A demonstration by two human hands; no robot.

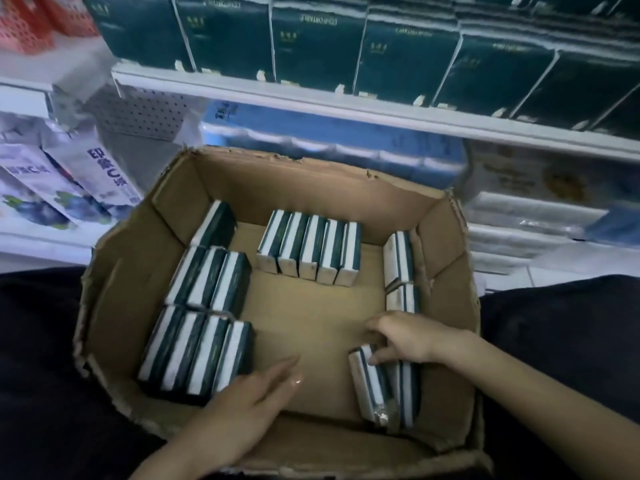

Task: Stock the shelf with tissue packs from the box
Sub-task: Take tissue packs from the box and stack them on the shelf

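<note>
Your right grip pinching a tissue pack in the box, your left grip spread open inside it, stocked shelf above

One cardboard box holds roughly eighteen tissue packs, five of them in the middle row. Two hands show: one left hand, one right hand.

tissue packs standing in the box, box before the shelf, more packs on it
</note>
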